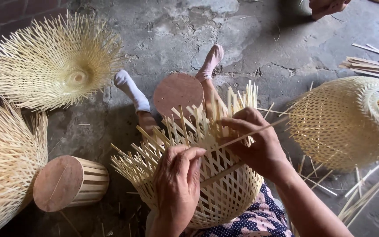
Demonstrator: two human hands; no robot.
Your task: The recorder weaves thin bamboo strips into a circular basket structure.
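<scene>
A half-woven bamboo basket (224,193) rests in my lap, its loose strip ends fanning up and outward. My left hand (177,182) presses on the woven lattice near its top, fingers curled over the strips. My right hand (256,142) pinches a long thin bamboo strip (266,128) that runs diagonally across the weave toward the right. A round wooden form (178,93) sticks out beyond the basket, between my socked feet (130,87).
Two unfinished splayed bamboo pieces (53,61) (5,162) lie at the left. A slatted cylinder form with a wooden end (69,181) lies nearby. A finished woven shade (345,120) lies right, with loose strips (369,66) on the concrete floor. Another person's foot (327,6) shows at the top.
</scene>
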